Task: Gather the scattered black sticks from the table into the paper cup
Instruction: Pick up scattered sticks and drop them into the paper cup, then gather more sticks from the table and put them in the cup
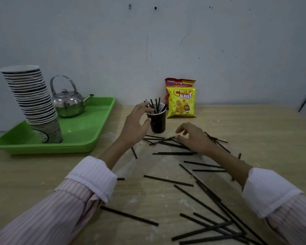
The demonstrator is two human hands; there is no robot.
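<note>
A dark paper cup [158, 123] stands on the wooden table [42, 174] and holds several upright black sticks [156, 105]. My left hand [135, 122] is beside the cup on its left, fingers spread near the rim and thumb by the cup's wall, holding nothing that I can see. My right hand [193, 137] hovers low over a crossed pile of black sticks [166, 141] just in front of the cup. Its fingers arch downward and its thumb touches one stick's end. Many more loose sticks [168, 180] lie scattered toward the near right.
A green tray [88, 135] at the left carries a tall leaning stack of paper cups [32, 98] and a metal kettle [67, 103]. Two snack bags [181, 102] lean on the wall behind the cup.
</note>
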